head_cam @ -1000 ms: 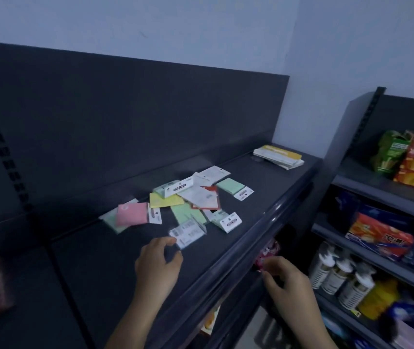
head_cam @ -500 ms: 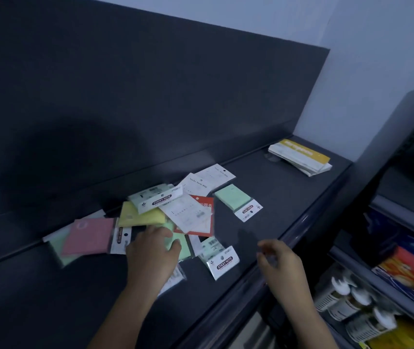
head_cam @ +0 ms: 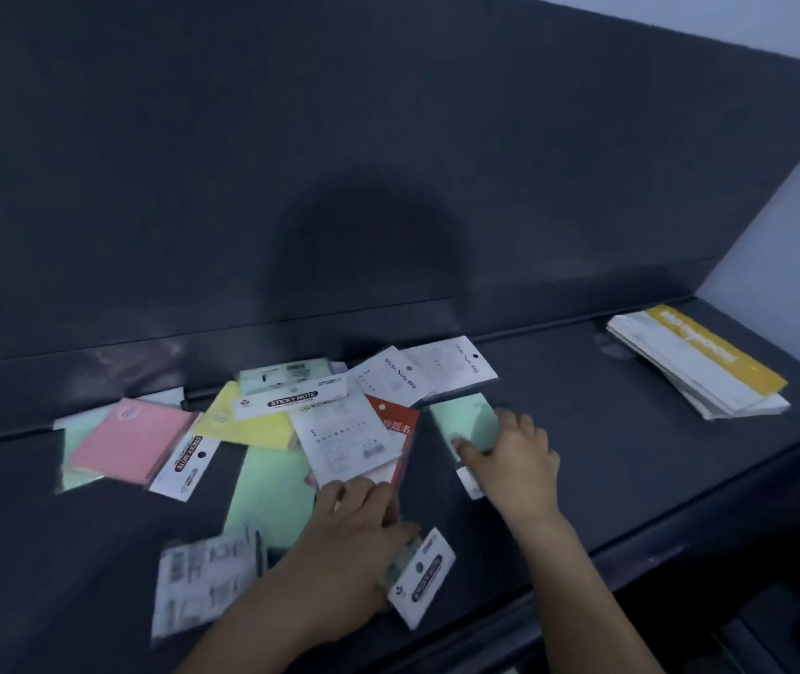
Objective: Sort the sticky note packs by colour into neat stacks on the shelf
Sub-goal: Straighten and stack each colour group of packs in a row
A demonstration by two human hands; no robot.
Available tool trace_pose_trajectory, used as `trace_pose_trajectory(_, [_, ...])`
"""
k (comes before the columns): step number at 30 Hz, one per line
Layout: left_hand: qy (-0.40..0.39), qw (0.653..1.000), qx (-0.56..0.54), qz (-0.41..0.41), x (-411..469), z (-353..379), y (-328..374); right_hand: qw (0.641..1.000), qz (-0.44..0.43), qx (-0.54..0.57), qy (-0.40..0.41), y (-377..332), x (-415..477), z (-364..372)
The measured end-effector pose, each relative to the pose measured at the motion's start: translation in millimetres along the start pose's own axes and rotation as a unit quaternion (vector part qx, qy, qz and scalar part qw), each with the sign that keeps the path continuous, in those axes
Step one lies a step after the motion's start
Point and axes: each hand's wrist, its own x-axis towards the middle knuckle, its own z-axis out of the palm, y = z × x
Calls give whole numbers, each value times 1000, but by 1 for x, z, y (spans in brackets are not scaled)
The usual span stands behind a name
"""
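Two hands | shelf [head_cam: 607,459] holds loose packs [head_cam: 261,423] | left hand [head_cam: 354,532] grip flat on them | right hand [head_cam: 517,459] grip pinches green pack [head_cam: 466,418]

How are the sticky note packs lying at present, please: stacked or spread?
Spread: pink pack, yellow pack and green pack lie mixed across the shelf.

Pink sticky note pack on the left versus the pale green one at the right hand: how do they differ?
The pink square sticky note pack lies untouched; fingers of the right hand touch the pale green square pack. Pink rests atop another pack; green lies on the dark shelf itself. Pink's white header card shows; green's is mostly under the hand. Both lie flat.
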Motion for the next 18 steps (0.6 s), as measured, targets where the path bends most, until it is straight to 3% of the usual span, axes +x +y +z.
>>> trace_pose_trajectory(7, [46, 990, -16, -130, 36, 11, 25, 995, -12, 14, -102, 9, 43, 2])
trace_pose_trajectory(10, [66, 980, -39, -181, 42, 14, 29, 982, -23, 101, -160, 13, 52, -1])
trace_pose_trajectory(12, [104, 968, -110, -199, 42, 13, 31, 968, -32, 168, -185, 13, 52, -3])
trace_pose_trajectory(14, [176, 915, -291, -217, 38, 8, 35, 954, -41, 230, -186, 13, 51, -3])
trace_pose_trajectory(16, [215, 791, -537, -200, 32, 2, 38, 944, -54, 277, -169, 12, 49, -6])
trace_pose_trajectory(17, [239, 730, -609, -196, 27, 1, 38, 946, -67, 280, -153, 10, 47, -8])
trace_pose_trajectory(18, [267, 691, -639, -204, 23, 0, 36, 951, -80, 268, -129, 7, 45, -11])
